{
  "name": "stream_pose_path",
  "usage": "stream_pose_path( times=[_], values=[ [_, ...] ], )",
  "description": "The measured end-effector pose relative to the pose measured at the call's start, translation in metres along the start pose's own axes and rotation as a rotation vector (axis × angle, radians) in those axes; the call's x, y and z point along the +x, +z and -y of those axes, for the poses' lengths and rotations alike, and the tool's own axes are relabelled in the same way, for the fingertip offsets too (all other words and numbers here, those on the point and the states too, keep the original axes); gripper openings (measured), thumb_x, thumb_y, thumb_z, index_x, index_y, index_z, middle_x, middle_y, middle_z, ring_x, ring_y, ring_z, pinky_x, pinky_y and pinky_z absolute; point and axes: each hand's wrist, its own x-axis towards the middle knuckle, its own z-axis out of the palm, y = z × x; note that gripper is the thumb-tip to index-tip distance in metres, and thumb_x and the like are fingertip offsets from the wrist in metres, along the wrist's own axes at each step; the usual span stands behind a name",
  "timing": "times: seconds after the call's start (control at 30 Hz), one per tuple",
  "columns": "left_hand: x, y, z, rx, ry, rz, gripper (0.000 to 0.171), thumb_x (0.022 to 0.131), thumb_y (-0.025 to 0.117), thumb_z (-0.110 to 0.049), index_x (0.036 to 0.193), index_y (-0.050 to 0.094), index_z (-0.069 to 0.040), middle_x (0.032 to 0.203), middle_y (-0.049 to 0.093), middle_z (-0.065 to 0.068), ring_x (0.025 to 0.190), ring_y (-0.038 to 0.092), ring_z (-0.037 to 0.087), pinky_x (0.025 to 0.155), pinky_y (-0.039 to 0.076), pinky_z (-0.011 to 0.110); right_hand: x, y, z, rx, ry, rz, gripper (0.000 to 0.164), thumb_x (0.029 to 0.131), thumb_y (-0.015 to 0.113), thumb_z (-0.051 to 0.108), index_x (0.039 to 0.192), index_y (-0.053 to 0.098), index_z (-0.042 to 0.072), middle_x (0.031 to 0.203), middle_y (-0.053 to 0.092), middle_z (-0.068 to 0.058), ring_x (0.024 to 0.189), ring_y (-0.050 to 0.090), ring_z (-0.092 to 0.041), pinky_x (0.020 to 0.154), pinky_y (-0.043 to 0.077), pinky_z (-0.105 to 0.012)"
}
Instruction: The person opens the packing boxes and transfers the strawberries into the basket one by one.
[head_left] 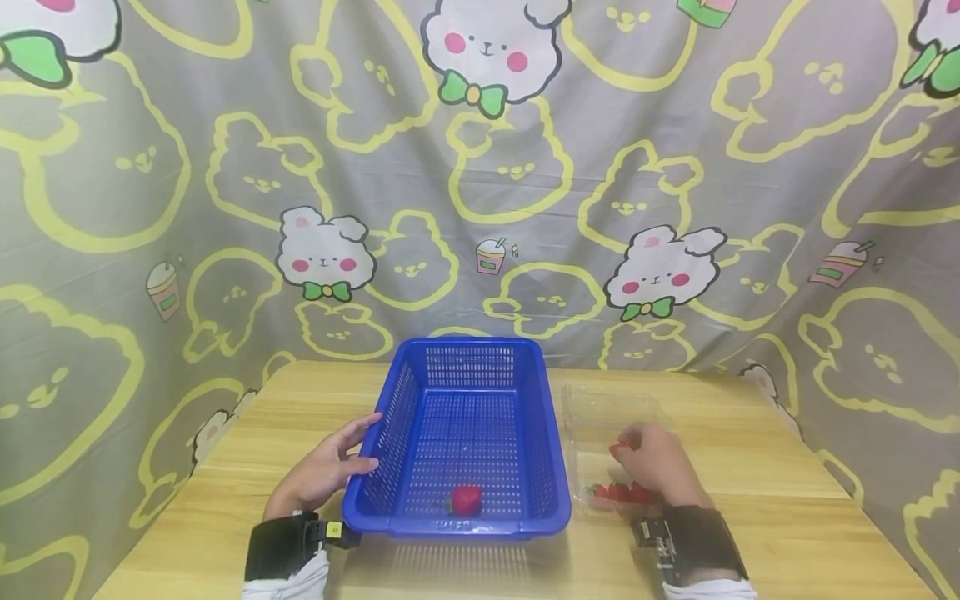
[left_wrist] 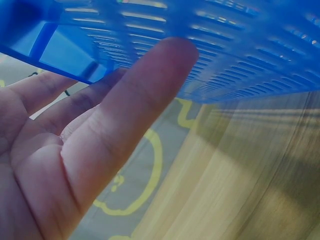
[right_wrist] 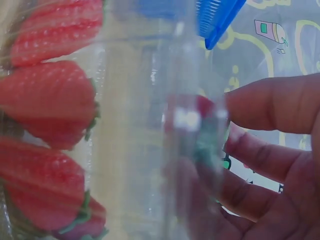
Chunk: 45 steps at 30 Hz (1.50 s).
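A blue plastic basket point(head_left: 557, 467) with slotted walls stands in the middle of the wooden table, and one red strawberry point(head_left: 467, 500) lies in its near end. My left hand point(head_left: 324, 468) touches the basket's left side, its thumb point(left_wrist: 150, 80) straight along the slotted wall. To the right is a clear plastic box point(head_left: 572, 442) with several strawberries point(right_wrist: 47, 102) along its near side. My right hand point(head_left: 658, 460) is over the box and pinches a strawberry point(head_left: 618, 451) between thumb and fingers. In the right wrist view the clear wall partly blurs that strawberry.
The wooden table point(head_left: 757, 467) extends on both sides of the basket and box. A grey curtain point(head_left: 525, 225) with yellow outlines and white cartoon animals hangs behind the table and along both sides. Dark bands with small cameras point(head_left: 671, 546) sit on both wrists.
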Motion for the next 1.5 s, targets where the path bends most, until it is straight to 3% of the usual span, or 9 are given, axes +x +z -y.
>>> stream_pose_path(
  times=[0.33, 0.7, 1.5],
  values=[
    [-0.001, 0.000, 0.001, -0.013, 0.011, 0.014, 0.069, 0.093, 0.055, -0.003, 0.148, 0.013, 0.003, 0.148, 0.012, 0.041, 0.123, 0.037, 0.056, 0.088, 0.050, 0.059, -0.003, -0.004, 0.008, -0.003, -0.053, -0.028, 0.023, 0.084, 0.063, 0.015, 0.100, 0.064, -0.001, 0.100, 0.068, -0.020, 0.088, 0.062, -0.035, 0.076, 0.052, -0.052],
    [-0.001, 0.000, 0.000, -0.013, 0.012, 0.013, 0.069, 0.093, 0.055, -0.003, 0.148, 0.013, 0.002, 0.148, 0.012, 0.041, 0.123, 0.037, 0.056, 0.088, 0.051, 0.059, -0.004, -0.006, 0.012, 0.010, -0.059, -0.036, 0.021, 0.085, 0.064, 0.017, 0.100, 0.065, 0.003, 0.096, 0.069, -0.013, 0.089, 0.062, -0.030, 0.071, 0.054, -0.046],
    [-0.001, 0.001, 0.000, -0.011, 0.020, 0.016, 0.069, 0.094, 0.054, -0.002, 0.148, 0.012, 0.004, 0.148, 0.013, 0.041, 0.122, 0.038, 0.056, 0.087, 0.051, 0.059, -0.007, -0.010, 0.025, 0.022, -0.101, -0.073, 0.018, 0.087, 0.063, 0.019, 0.099, 0.066, 0.006, 0.099, 0.069, -0.013, 0.091, 0.063, -0.030, 0.074, 0.055, -0.047]
  ],
)
